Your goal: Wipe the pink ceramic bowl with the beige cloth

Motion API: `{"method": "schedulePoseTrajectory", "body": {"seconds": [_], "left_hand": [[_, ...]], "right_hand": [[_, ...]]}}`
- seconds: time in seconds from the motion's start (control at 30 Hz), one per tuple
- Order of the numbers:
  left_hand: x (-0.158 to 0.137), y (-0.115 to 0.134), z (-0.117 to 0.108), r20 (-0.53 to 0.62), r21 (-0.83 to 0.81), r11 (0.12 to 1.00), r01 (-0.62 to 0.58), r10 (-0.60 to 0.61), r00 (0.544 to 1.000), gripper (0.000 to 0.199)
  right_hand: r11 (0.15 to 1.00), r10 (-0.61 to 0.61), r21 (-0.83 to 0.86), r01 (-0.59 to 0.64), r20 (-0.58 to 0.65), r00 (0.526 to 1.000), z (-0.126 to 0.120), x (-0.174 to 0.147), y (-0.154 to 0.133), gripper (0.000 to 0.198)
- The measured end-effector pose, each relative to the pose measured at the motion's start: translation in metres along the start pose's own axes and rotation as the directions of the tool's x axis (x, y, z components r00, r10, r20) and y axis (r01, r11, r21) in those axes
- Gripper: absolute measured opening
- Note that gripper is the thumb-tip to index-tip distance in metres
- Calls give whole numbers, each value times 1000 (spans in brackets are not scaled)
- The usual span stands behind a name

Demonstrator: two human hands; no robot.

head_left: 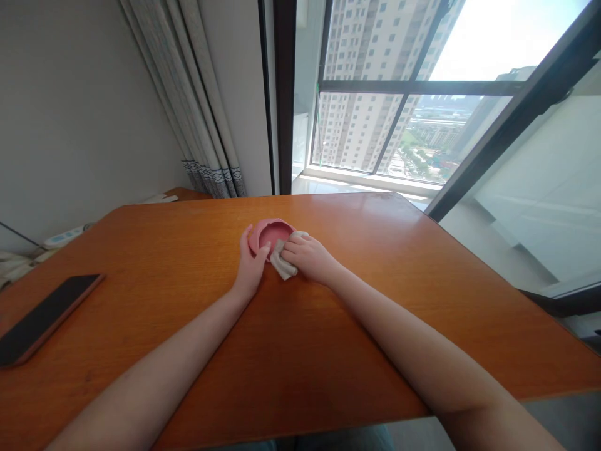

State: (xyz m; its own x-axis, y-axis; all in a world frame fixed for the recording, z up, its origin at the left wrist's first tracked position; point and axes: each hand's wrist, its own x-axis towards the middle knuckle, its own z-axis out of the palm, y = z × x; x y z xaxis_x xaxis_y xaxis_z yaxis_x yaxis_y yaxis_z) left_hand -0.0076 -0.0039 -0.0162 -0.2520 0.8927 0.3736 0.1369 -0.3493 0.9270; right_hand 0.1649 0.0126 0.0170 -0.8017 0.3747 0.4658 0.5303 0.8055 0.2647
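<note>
A pink, shallow, bowl-like dish [271,232] is on the wooden table, its hollow side facing me. My left hand [252,260] grips its left rim, thumb at the front edge and fingers round the outer side. In my right hand [310,255] is a crumpled pale grey cloth [283,263], pressed against the dish's right rim. One end of the cloth hangs down in front of the dish towards the tabletop. The fingertips of my right hand are partly hidden in the cloth's folds.
The orange-brown wooden table [197,250] spreads around both arms. A dark flat slab with a reddish edge [47,319] lies at the left. A white power strip [66,237] is beyond the left edge. Grey curtains [197,113] and a large window stand behind.
</note>
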Motion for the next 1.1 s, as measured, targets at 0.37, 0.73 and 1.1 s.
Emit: {"method": "schedulePoseTrajectory", "body": {"seconds": [0.37,0.73,1.1], "left_hand": [[-3,6,-3,-43,75,991,-113,116,992,51],[-5,19,-1,-49,122,986,-115,121,991,75],[9,7,-6,78,119,991,-64,55,995,59]], "right_hand": [[993,19,115,-12,-62,998,2,2,-6,17],[995,98,32,-97,-15,995,6,5,-17,15],[999,44,15,-44,23,999,-2,-4,-2,15]]}}
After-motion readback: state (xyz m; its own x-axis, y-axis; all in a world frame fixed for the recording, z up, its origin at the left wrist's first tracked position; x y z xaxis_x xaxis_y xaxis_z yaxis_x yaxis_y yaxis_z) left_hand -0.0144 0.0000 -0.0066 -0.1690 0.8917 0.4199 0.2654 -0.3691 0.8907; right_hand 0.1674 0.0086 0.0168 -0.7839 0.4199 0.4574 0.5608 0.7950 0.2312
